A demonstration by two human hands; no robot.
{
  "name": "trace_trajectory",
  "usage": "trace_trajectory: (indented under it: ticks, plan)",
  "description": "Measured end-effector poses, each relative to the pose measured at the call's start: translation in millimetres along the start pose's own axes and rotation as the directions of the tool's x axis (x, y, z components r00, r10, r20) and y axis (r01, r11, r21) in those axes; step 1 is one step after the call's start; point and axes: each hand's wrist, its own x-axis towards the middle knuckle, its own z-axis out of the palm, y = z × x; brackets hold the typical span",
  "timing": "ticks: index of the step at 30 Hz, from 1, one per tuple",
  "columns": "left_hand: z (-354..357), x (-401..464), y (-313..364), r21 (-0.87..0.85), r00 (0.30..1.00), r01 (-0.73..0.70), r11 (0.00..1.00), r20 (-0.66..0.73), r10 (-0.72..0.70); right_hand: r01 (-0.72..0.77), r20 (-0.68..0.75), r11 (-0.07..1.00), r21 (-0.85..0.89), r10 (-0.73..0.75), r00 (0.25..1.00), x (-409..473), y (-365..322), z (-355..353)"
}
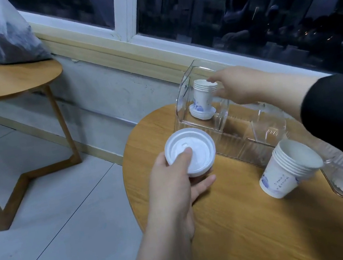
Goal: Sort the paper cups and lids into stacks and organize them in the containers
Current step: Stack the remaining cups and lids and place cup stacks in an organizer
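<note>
The left hand point(175, 183) holds a stack of white lids point(190, 151), with the thumb pressed on top and the other fingers curled under, so the lids stay together and do not slide apart. It keeps them up off the table point(228, 233), just out past the table edge, maybe ready to drop into a box. To the right of those fingers, a stack of cups point(286, 169) lies tipped on its side on the table, not held by anyone and waiting its turn. Farther away, the right hand point(240, 86) reaches into the clear box point(186, 104). Its fingers wrap around the rims of another cup stack point(205, 94) to steady it. That stack stands upright in the box, on top of some upside-down cups point(202, 112) under the fingers.
</note>
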Motion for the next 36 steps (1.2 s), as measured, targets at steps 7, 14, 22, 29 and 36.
trace_trajectory:
  ticks: [7, 14, 22, 29, 36]
  plan:
    - [-3.3, 10.7, -1.2, 0.014, 0.999, -0.051, 0.999, 0.004, 0.051, -0.059, 0.085, 0.997, -0.052, 0.063, 0.994, 56.6, -16.8, 13.9]
    - [-3.5, 15.1, -5.5, 0.049, 0.998, -0.071, 0.996, 0.002, 0.071, -0.053, -0.093, 0.996, 0.069, 0.059, 0.994, 41.9, -12.6, 4.6]
    - [11.0, 1.7, -11.4, 0.131, 0.996, -0.089, 0.987, 0.001, 0.089, 0.028, -0.242, 0.989, 0.142, 0.007, 0.970, -76.1, 20.2, -86.8]
    - [25.7, -17.7, -14.8, 0.183, 0.994, -0.107, 0.977, -0.010, 0.111, 0.013, 0.045, 0.999, 0.053, -0.015, 0.999, -182.1, 34.6, -96.5]
    - [28.9, -28.0, -16.6, 0.193, 0.991, -0.128, 0.973, -0.003, 0.131, 0.002, 0.126, 1.000, 0.030, -0.006, 0.992, -209.4, 32.8, -62.6]
